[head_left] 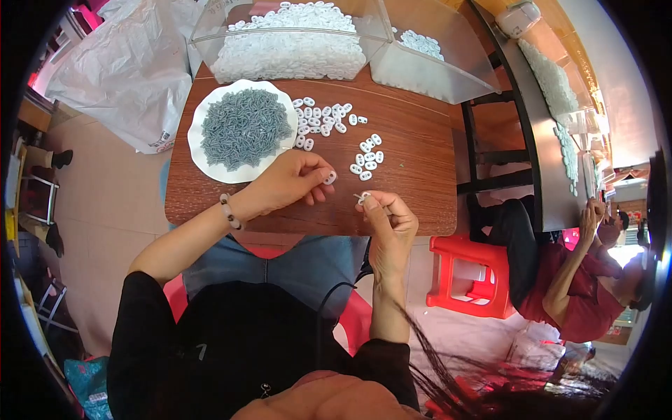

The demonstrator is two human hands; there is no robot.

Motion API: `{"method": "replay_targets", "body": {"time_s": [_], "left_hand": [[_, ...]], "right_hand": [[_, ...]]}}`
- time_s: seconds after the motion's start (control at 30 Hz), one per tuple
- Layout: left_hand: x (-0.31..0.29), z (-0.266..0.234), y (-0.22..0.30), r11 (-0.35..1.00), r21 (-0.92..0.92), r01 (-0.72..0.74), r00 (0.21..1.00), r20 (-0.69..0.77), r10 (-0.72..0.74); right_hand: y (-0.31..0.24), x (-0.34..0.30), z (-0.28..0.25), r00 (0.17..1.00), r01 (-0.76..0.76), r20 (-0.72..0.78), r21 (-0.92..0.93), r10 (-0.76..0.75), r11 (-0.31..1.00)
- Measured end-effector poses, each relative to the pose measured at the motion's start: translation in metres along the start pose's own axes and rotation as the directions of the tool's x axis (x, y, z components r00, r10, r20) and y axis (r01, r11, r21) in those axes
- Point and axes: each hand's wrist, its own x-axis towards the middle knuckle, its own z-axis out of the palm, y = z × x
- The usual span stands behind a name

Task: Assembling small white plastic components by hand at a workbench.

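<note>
Your left hand (288, 185) is over the brown wooden table (420, 185), its thumb and fingertips pinched together on a white two-holed oval piece (330, 178) just above the near part of the tabletop. Your right hand (392, 220), near it on the right and just over the table's near edge, has thumb and forefinger closed on a small white piece (364, 199) with a thin tip showing at its left; its exact shape is too small to tell. A beaded bracelet (229, 212) circles your left wrist, which lies beside a white wavy-rimmed plate (198, 157) heaped with grey-blue little rods (245, 129). Right of the plate lies one loose cluster of white ovals (326, 112), and nearer your right hand a smaller group of the same kind (369, 166). At the table's far side stand a large clear bin (378, 42) piled with white pieces and a second bin (434, 75) holding fewer; off to your right, a co-worker (577, 294) sits at a dark table (528, 133)
</note>
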Motion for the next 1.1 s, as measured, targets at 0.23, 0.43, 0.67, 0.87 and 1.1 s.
{"method": "replay_targets", "body": {"time_s": [0.23, 0.43, 0.67, 0.87, 1.1], "left_hand": [[-0.021, 0.003, 0.0, 0.985, -0.167, 0.047, 0.999, 0.015, -0.045], [-0.032, 0.018, -0.01, 0.998, -0.028, -0.054, 0.998, 0.043, 0.056], [-0.033, 0.031, -0.03, 0.957, -0.27, -0.101, 0.992, -0.102, 0.076], [-0.039, 0.039, -0.041, 0.791, -0.61, -0.048, 0.992, -0.122, -0.034], [-0.052, 0.035, -0.031, 0.72, -0.692, -0.046, 0.996, -0.089, -0.022]], "right_hand": [[0.002, 0.0, 0.002, 1.0, 0.001, 0.017, 0.014, -0.001, 1.0], [0.012, 0.001, 0.002, 0.988, -0.139, 0.09, 0.188, 0.124, 0.972], [0.021, -0.002, 0.013, 0.951, -0.282, 0.23, 0.384, 0.205, 0.879], [0.021, -0.008, 0.019, 0.96, -0.24, 0.226, 0.357, 0.166, 0.903], [0.019, -0.011, 0.018, 0.976, -0.161, 0.181, 0.233, 0.12, 0.959]]}}
